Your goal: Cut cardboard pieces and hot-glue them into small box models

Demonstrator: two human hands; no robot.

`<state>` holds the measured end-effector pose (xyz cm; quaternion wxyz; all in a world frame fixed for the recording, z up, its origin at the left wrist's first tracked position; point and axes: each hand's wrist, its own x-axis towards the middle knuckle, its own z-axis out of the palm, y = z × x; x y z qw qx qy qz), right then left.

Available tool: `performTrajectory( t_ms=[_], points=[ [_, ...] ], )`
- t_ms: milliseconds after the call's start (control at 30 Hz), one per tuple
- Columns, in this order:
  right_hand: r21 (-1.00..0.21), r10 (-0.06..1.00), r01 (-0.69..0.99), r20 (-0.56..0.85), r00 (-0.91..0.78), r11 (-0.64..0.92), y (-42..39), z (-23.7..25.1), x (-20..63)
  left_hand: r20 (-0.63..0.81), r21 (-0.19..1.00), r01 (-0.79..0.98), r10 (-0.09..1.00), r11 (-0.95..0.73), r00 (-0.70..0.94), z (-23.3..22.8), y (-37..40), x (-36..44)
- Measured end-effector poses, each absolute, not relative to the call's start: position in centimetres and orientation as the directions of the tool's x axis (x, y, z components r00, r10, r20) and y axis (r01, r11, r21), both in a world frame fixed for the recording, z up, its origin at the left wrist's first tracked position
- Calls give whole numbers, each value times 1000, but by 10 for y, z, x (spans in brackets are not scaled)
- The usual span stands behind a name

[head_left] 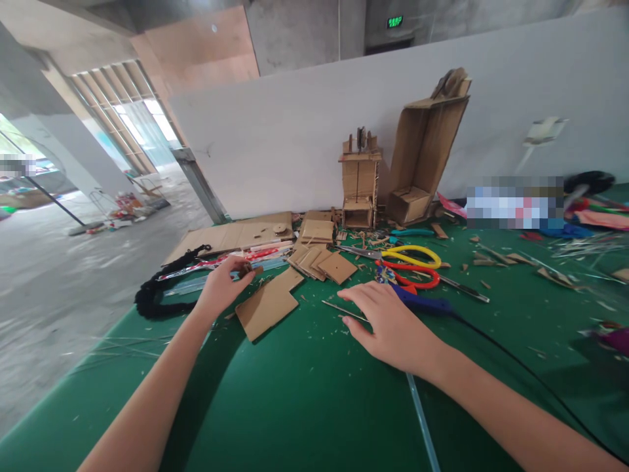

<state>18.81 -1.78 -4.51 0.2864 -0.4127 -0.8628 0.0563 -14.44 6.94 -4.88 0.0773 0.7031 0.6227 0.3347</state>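
My left hand point(222, 288) is closed, thumb and fingers pinching a small brown cardboard piece point(253, 270). Just right of it on the green table lies a notched flat cardboard piece point(268, 305). My right hand point(393, 324) is spread over the table, thumb and fingers apart, with nothing seen between them. A thin metal pointed tool point(339, 307) lies by its fingertips, partly hidden under the hand. Behind the hand rests a dark blue tool with a cord point(425, 301), its front end partly hidden. Below the wrist runs a clear bluish stick point(421, 419).
Several cardboard squares point(337, 267) lie beyond, beside yellow-handled scissors point(413, 254) and red-handled scissors point(417, 278). A small cardboard structure point(358, 180) and a taller one point(427, 151) stand against the white partition point(285, 144). Black fuzzy material point(147, 298) lies left; scraps litter the table.
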Motion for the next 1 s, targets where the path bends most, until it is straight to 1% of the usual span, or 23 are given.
performTrajectory(
  t_ms=[200,400,500,567,633,700,867,1000],
  points=[
    [-339,744,674,438,-504,656,-19,-44,187,367,469,861,930,-195,11,-51,69,-143],
    [-309,747,696,436,-503,649,-19,-46,187,357,431,880,933,-198,35,-49,65,-138],
    [-305,752,705,436,-495,641,-19,-47,187,385,451,867,923,-210,23,-48,67,-142],
    [-303,752,705,434,-497,641,-19,-47,187,399,490,848,917,-201,-13,-47,68,-145],
    [-301,751,704,429,-502,643,-19,-47,187,393,537,824,918,-182,-53,-47,69,-148],
    [-301,753,704,418,-509,643,-20,-47,187,377,548,819,924,-170,-60,-47,69,-149],
    [-296,756,708,398,-519,642,-19,-46,186,373,436,880,928,-188,14,-49,67,-143],
    [-292,759,712,391,-521,639,-19,-47,186,360,413,891,932,-190,32,-51,67,-141]
  ],
)
